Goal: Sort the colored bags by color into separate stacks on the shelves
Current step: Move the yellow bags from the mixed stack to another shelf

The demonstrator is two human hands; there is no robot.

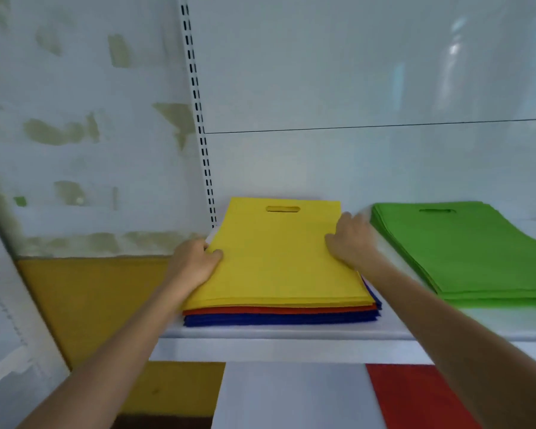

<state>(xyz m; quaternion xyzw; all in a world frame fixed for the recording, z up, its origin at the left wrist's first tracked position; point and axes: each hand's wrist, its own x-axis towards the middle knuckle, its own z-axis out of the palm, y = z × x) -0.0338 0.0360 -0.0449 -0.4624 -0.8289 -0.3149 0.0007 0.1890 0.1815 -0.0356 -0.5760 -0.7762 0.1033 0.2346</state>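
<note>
1. The yellow bags (276, 258) lie flat as the top layer of a mixed pile at the left end of the upper shelf (291, 334), with their cut-out handles toward the back wall.
2. Under them in the same pile is a thin layer of red bags (276, 310), and below that a thicker layer of blue bags (276, 319). This pile is not yet sorted.
3. The left hand (192, 264) holds the yellow layer at its left edge. The thumb lies on top and the fingers curl round the edge, out of sight, so it looks like a pinch.
4. The right hand (351, 243) is at the right edge, thumb on the top sheet and fingers curled over the side. I cannot tell whether they reach beneath the yellow layer.
5. The step in hand looks to be taking the yellow layer off the pile as one bundle.
6. The next move calls for both hands to get under the yellow alone, right at the seam with the red. They should then lift evenly so that the limp sheets neither sag nor drag red ones along.
7. Just beside the pile on the right, and apart from it, sits a green stack (477, 252) of one colour only.
8. On the level below, a yellow patch (171, 388) shows at the left and a red patch (415, 397) at the right. These may be the stacks to add to, but too little of them shows to be sure.
</note>
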